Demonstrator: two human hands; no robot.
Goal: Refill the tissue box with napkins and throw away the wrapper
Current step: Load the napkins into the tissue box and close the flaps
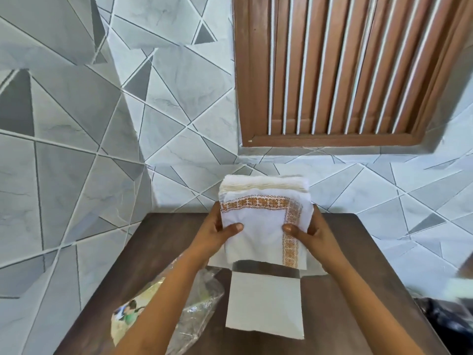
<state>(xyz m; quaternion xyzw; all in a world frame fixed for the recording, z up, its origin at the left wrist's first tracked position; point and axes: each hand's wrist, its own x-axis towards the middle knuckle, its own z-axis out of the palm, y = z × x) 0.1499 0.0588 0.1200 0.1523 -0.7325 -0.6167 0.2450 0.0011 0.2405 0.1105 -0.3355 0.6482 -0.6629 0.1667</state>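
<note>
A thick stack of white napkins [263, 221] with an orange patterned border is held upright above the table. My left hand [220, 233] grips its left side and my right hand [311, 233] grips its right side, thumbs on the front. Just below the stack stands the tissue box [265, 308], white-sided, with a dark opening at its top; the stack's lower edge overlaps that opening. The clear plastic wrapper [197, 313], crumpled and with a printed picture on one end, lies on the table to the left, partly under my left forearm.
The dark wooden table [158, 242] stands against a wall of grey geometric tiles. A brown louvred window [340, 67] is above, to the right. Something dark and blurred [445, 319] sits beyond the table's right edge.
</note>
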